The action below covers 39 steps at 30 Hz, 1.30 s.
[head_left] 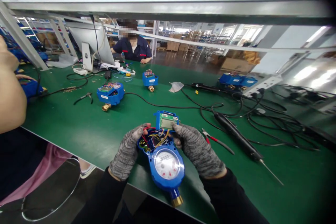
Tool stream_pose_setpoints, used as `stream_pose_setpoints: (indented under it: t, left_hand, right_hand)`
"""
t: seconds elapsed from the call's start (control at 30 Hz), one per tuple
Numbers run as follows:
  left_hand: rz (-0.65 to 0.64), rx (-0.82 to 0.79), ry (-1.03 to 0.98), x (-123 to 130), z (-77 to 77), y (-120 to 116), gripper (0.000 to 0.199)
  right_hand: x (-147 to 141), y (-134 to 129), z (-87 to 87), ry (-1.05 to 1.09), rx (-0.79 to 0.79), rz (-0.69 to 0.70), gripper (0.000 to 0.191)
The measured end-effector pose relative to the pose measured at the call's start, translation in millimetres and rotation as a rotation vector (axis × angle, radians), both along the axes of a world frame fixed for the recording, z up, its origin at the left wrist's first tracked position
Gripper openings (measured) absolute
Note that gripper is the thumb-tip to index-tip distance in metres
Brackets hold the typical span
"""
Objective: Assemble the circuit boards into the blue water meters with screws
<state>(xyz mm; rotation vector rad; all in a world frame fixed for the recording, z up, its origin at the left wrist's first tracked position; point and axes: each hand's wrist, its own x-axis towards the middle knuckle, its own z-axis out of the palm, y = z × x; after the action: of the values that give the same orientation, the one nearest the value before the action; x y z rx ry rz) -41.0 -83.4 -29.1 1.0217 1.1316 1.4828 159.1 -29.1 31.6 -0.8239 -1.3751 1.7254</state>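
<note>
Head view: blue meter (166, 168) dial-up, its brass fitting (177, 201) pointing toward the wearer, presumably so that the uncovered wiring (157, 140) faces both hands. Left hand (124, 154), gloved with bare fingertips, curls in against the housing's left edge beside the red wires, apparently to steady it. Right hand (201, 150), gloved alike, pinches the display board (167, 122), thumb on its face; likely held up to spare the attached leads. Meter lies between the hands; board just ahead of the wiring, at the right fingertips. Beyond the right hand: red-handled pliers (220, 142), black corded driver (237, 136). Farther: two blue units (110, 93) (150, 79), then a seated co-worker (135, 47).
</note>
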Motion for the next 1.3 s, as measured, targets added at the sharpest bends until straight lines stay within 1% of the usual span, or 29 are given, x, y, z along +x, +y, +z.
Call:
stream_pose_setpoints:
  t: [0.07, 0.1, 0.17, 0.2, 0.23, 0.3, 0.33, 0.37, 0.4, 0.47, 0.53, 0.6, 0.67, 0.77, 0.8, 0.9, 0.97, 1.03, 1.17, 1.3]
  left_hand:
    - [0.122, 0.044, -0.138, 6.1, 2.3, 0.9, 0.031]
    - [0.153, 0.058, -0.175, 9.5, 4.3, 0.6, 0.029]
    - [0.186, 0.099, -0.127, 15.4, 8.8, -2.4, 0.027]
    - [0.246, 0.143, -0.051, 17.5, 11.4, -5.4, 0.026]
    - [0.353, 0.205, 0.06, 18.9, 14.4, -9.6, 0.026]
    - [0.604, 0.364, 0.365, 20.8, 21.9, -20.4, 0.024]
    - [0.699, 0.441, 0.53, 21.8, 26.4, -26.3, 0.023]
    - [0.723, 0.506, 0.687, 23.4, 31.0, -31.7, 0.021]
    - [0.701, 0.551, 0.819, 25.7, 35.3, -36.3, 0.019]
    - [0.644, 0.608, 1.007, 32.5, 41.8, -41.1, 0.015]
    - [0.66, 0.612, 1.111, 40.5, 43.8, -40.1, 0.013]
    - [0.686, 0.567, 1.158, 47.6, 42.7, -35.8, 0.015]
    - [0.662, 0.501, 1.157, 52.7, 41.7, -31.6, 0.017]
    - [0.606, 0.404, 1.089, 57.7, 46.0, -29.3, 0.021]
    - [0.588, 0.368, 1.058, 59.0, 49.1, -29.3, 0.022]
    - [0.55, 0.221, 0.977, 63.0, 59.9, -28.6, 0.022]
    - [0.555, 0.146, 0.945, 65.6, 64.8, -26.8, 0.021]
    - [0.583, 0.139, 0.932, 67.9, 65.9, -24.3, 0.019]
    - [0.619, 0.247, 0.961, 69.5, 57.7, -20.8, 0.015]
    - [0.609, 0.295, 1.015, 63.7, 46.3, -18.6, 0.014]
  right_hand:
    - [4.4, 2.7, -5.9, 0.004, -0.005, -0.024, 0.034]
    - [6.8, 3.6, -9.2, -0.008, 0.009, -0.037, 0.032]
    - [11.7, 4.4, -15.6, -0.046, 0.062, -0.071, 0.027]
    - [14.0, 4.3, -18.5, -0.068, 0.098, -0.093, 0.024]
    - [16.1, 4.0, -21.0, -0.087, 0.137, -0.12, 0.022]
    - [18.7, 3.2, -24.1, -0.117, 0.202, -0.178, 0.021]
    - [19.0, 2.8, -24.4, -0.133, 0.227, -0.197, 0.021]
    - [18.6, 2.4, -23.9, -0.148, 0.25, -0.208, 0.022]
    - [17.4, 1.9, -22.5, -0.161, 0.273, -0.217, 0.024]
    - [13.6, -0.1, -17.5, -0.174, 0.318, -0.228, 0.026]
    - [9.4, -4.4, -10.1, -0.169, 0.364, -0.247, 0.028]
    - [6.7, -11.0, -1.3, -0.139, 0.414, -0.257, 0.028]
    - [5.7, -18.0, 6.7, -0.08, 0.414, -0.24, 0.025]
    - [5.8, -24.3, 12.0, -0.018, 0.343, -0.212, 0.023]
    - [5.6, -24.7, 11.6, -0.017, 0.332, -0.224, 0.023]
    - [3.9, -23.3, 7.3, -0.051, 0.362, -0.278, 0.021]
    - [1.8, -22.7, 5.6, -0.05, 0.352, -0.283, 0.021]
    - [-0.1, -23.5, 6.6, -0.028, 0.33, -0.269, 0.021]
    - [1.6, -25.3, 9.1, -0.008, 0.282, -0.243, 0.025]
    - [10.3, -21.4, 0.9, -0.052, 0.396, -0.274, 0.02]
